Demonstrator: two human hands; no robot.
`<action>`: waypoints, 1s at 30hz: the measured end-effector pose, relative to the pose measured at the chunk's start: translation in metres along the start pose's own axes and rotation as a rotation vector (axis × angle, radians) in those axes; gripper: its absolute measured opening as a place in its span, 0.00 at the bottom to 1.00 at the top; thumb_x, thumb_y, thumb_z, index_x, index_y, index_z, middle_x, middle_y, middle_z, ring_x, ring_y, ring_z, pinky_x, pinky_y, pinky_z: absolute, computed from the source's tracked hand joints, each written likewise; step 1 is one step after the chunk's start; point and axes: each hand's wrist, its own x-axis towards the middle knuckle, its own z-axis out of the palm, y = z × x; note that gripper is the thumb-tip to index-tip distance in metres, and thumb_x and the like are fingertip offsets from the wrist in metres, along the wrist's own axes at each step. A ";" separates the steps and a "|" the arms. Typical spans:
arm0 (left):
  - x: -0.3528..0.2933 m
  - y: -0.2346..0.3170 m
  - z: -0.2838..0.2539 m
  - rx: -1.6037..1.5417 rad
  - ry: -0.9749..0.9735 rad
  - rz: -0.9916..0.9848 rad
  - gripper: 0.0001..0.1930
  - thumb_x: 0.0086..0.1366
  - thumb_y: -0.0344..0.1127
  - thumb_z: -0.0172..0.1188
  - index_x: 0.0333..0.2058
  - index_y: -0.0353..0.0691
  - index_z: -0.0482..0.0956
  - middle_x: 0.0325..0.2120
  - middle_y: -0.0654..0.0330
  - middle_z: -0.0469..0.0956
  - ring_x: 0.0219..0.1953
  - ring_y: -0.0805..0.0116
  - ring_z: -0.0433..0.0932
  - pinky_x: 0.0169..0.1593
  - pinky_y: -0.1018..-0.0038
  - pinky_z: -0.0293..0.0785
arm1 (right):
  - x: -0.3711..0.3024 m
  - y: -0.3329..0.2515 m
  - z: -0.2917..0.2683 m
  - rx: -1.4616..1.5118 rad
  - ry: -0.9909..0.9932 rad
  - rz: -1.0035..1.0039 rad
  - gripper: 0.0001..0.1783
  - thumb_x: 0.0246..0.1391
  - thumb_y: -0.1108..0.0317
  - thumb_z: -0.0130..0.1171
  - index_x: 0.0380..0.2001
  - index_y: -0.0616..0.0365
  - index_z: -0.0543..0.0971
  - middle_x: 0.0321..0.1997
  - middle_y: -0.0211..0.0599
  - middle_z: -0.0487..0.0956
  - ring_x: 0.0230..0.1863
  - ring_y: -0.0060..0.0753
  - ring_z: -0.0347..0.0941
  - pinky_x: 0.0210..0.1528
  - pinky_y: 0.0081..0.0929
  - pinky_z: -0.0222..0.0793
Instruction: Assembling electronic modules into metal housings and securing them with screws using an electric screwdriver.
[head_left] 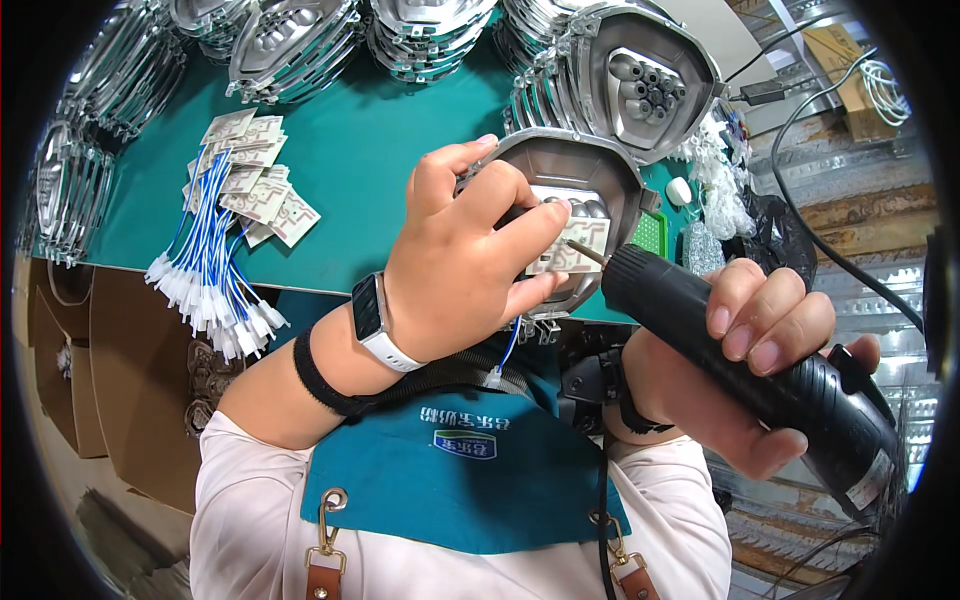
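Note:
My left hand (462, 245), wearing a watch, holds a small cream circuit board (592, 234) inside a grey metal reflector housing (615, 170) at the table's front edge. Its fingers curl over the housing's rim and press on the board. A blue-and-white wire (511, 342) with a white connector hangs below the board. My right hand (782, 318) is wrapped round a black electric screwdriver (665, 300). The driver's bit points left and meets the board next to my left fingertips; whether a screw sits under the tip is hidden.
Stacks of metal housings (430, 40) line the far side of the green table (350, 150). At left lies a pile of circuit boards (258, 190) with wires. A green tray (652, 235), clear plastic bags (725, 190) and a black cable (800, 205) are at right.

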 end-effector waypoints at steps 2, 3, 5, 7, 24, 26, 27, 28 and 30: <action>0.000 -0.001 0.000 -0.005 -0.002 -0.002 0.25 0.36 0.39 0.74 0.39 0.46 0.82 0.31 0.66 0.71 0.41 0.65 0.68 0.60 0.58 0.58 | 0.001 0.001 0.000 0.003 -0.032 0.011 0.38 0.51 0.43 0.60 0.58 0.53 0.64 0.30 0.31 0.65 0.29 0.25 0.60 0.30 0.22 0.60; -0.001 -0.001 0.001 -0.005 0.006 -0.002 0.25 0.36 0.39 0.74 0.39 0.46 0.82 0.31 0.66 0.71 0.40 0.65 0.68 0.60 0.58 0.58 | 0.002 0.002 0.000 0.007 -0.064 0.021 0.37 0.51 0.43 0.60 0.58 0.53 0.64 0.29 0.31 0.65 0.29 0.25 0.60 0.29 0.21 0.59; -0.001 -0.001 0.002 -0.005 0.018 -0.005 0.25 0.36 0.39 0.74 0.39 0.46 0.82 0.31 0.66 0.71 0.40 0.65 0.68 0.60 0.58 0.58 | 0.004 0.003 0.000 0.025 -0.054 0.043 0.37 0.51 0.43 0.61 0.57 0.52 0.65 0.29 0.30 0.65 0.28 0.24 0.60 0.29 0.20 0.60; 0.000 -0.001 0.002 -0.012 0.015 -0.009 0.25 0.37 0.40 0.74 0.39 0.46 0.81 0.31 0.66 0.71 0.40 0.65 0.68 0.60 0.58 0.58 | 0.008 0.005 -0.002 0.042 -0.047 0.063 0.36 0.51 0.43 0.61 0.57 0.51 0.65 0.28 0.30 0.66 0.28 0.24 0.60 0.28 0.20 0.60; -0.004 0.009 -0.006 0.045 -0.008 -0.022 0.25 0.39 0.39 0.74 0.40 0.47 0.80 0.35 0.63 0.72 0.49 0.52 0.63 0.60 0.56 0.60 | 0.010 -0.008 0.002 -0.001 -0.096 0.029 0.40 0.47 0.49 0.68 0.58 0.54 0.62 0.25 0.33 0.70 0.25 0.27 0.66 0.27 0.24 0.67; -0.002 0.012 -0.011 0.082 -0.021 -0.014 0.24 0.40 0.39 0.73 0.41 0.47 0.80 0.36 0.63 0.72 0.50 0.52 0.63 0.60 0.55 0.59 | 0.015 -0.026 0.001 0.176 0.110 -0.097 0.43 0.46 0.52 0.70 0.60 0.50 0.59 0.24 0.35 0.73 0.24 0.31 0.70 0.27 0.30 0.71; -0.001 0.014 -0.010 0.107 -0.033 -0.018 0.24 0.41 0.40 0.73 0.41 0.47 0.80 0.38 0.63 0.72 0.51 0.51 0.63 0.59 0.55 0.58 | 0.016 -0.043 -0.006 0.208 0.189 -0.123 0.41 0.46 0.55 0.69 0.59 0.55 0.60 0.25 0.31 0.70 0.25 0.28 0.68 0.28 0.23 0.71; 0.000 0.019 -0.011 0.190 -0.046 0.003 0.24 0.42 0.42 0.72 0.42 0.48 0.79 0.40 0.63 0.71 0.53 0.51 0.62 0.58 0.53 0.56 | 0.017 -0.057 -0.014 0.195 0.238 -0.187 0.40 0.47 0.54 0.67 0.59 0.54 0.60 0.26 0.31 0.69 0.26 0.27 0.67 0.28 0.23 0.69; 0.005 0.032 -0.016 0.231 -0.058 -0.007 0.25 0.42 0.42 0.72 0.42 0.48 0.78 0.41 0.63 0.71 0.54 0.51 0.62 0.57 0.53 0.55 | 0.011 -0.069 -0.033 0.195 0.292 -0.250 0.39 0.49 0.54 0.65 0.59 0.54 0.60 0.27 0.30 0.68 0.26 0.27 0.66 0.29 0.22 0.68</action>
